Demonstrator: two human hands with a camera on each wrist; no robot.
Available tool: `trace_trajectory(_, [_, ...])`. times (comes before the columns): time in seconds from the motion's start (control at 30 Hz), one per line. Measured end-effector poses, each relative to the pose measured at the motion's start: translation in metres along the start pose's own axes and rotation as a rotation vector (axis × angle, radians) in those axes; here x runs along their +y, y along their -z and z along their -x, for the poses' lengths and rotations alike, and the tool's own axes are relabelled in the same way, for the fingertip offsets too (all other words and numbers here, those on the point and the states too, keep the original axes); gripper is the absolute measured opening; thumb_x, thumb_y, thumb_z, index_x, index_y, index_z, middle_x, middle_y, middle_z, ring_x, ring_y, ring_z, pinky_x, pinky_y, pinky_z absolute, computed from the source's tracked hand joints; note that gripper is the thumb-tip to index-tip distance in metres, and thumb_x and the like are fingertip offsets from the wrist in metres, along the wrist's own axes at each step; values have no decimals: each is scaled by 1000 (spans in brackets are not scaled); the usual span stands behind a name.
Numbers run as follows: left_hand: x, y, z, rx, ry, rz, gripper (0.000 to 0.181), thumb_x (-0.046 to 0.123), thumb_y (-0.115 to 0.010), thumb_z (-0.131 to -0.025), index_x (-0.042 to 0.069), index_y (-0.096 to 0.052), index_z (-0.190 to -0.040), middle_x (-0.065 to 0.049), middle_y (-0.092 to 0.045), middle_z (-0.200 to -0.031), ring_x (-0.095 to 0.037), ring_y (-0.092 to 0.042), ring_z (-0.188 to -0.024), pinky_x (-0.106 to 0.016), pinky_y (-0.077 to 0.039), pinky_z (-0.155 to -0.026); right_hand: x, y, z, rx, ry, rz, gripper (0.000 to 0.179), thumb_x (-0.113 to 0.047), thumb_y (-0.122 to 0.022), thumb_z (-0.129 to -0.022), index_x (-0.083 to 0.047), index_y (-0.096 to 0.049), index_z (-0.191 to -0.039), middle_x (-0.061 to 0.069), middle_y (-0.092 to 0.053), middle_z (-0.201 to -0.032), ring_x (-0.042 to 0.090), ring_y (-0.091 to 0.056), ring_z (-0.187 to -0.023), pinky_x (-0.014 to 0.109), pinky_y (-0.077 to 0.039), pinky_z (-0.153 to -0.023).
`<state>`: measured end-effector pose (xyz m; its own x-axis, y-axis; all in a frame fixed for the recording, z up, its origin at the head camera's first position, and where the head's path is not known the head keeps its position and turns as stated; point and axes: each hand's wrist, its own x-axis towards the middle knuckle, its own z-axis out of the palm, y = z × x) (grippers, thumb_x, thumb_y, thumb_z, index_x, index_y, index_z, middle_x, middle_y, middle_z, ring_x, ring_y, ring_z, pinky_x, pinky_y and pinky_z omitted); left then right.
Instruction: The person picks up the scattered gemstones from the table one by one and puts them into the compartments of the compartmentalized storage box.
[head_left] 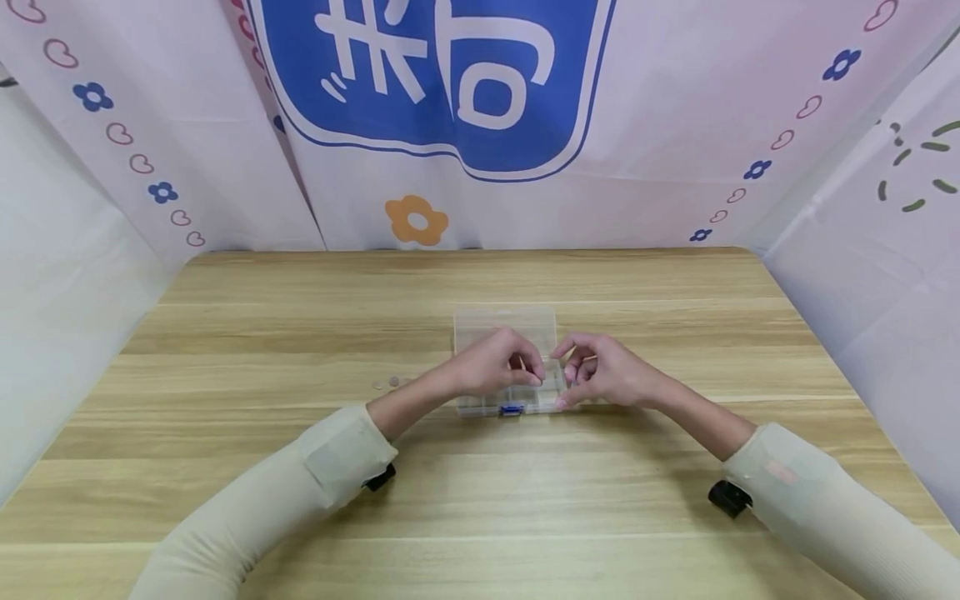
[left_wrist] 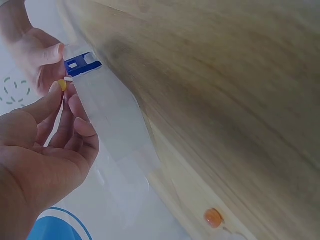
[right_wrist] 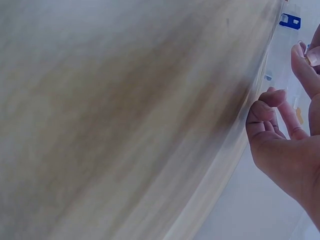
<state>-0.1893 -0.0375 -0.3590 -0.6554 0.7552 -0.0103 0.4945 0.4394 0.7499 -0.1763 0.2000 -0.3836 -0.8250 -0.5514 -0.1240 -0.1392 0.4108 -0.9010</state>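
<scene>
In the middle of the table stands a clear plastic compartment box (head_left: 549,385), its lid (head_left: 504,321) folded back and a blue clasp (head_left: 512,410) on the near side. My left hand (head_left: 498,364) is over the box and pinches a small yellow round piece (left_wrist: 62,85) between thumb and fingertips. At the box's right end, my right hand (head_left: 609,371) holds the rim, thumb at the near corner and index finger by the hinge side. The left hand and forearm hide part of the compartments. What they contain is too faint to tell.
Left of the box, several small round pieces (head_left: 394,382) lie on the wooden table (head_left: 480,500), partly hidden by the left forearm. One is glossy orange (left_wrist: 213,218). A printed cloth (head_left: 637,192) hangs behind the table, and white sheets stand at both sides.
</scene>
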Motion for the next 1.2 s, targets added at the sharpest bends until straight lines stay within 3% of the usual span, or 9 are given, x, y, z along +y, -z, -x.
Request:
trace_trajectory(0.37, [2,-2,-1,-18,-28,10,5,-1,-74,-93,-3,-77,-90,-9,-76,-86,-10,-64,-75,-19,-54,-73,-1,1,0,4,4,-1,60,2,-90,-75,10,-57,-124,13,-60,-89,15,-56,-69,22,-49,-61])
trace_trajectory(0.83, [6,-4,-2,-27,7,8,4,1,-74,-94,-2,-77,-93,-6,-75,-89,-11,-63,-76,-19,-53,-72,-3,0,0,1,-3,-2,59,3,-90,-76,10,-57,-124,15,-60,-90,16,-57,-71,22,-50,-63])
trace_trajectory(1.2, [0,5,8,-17,9,7,3,-2,-73,-94,-3,-75,-95,-6,-74,-91,-11,-63,-79,-21,-53,-75,-1,0,0,-5,-6,-1,60,2,-90,-76,10,-56,-125,13,-59,-91,17,-55,-70,22,-50,-63])
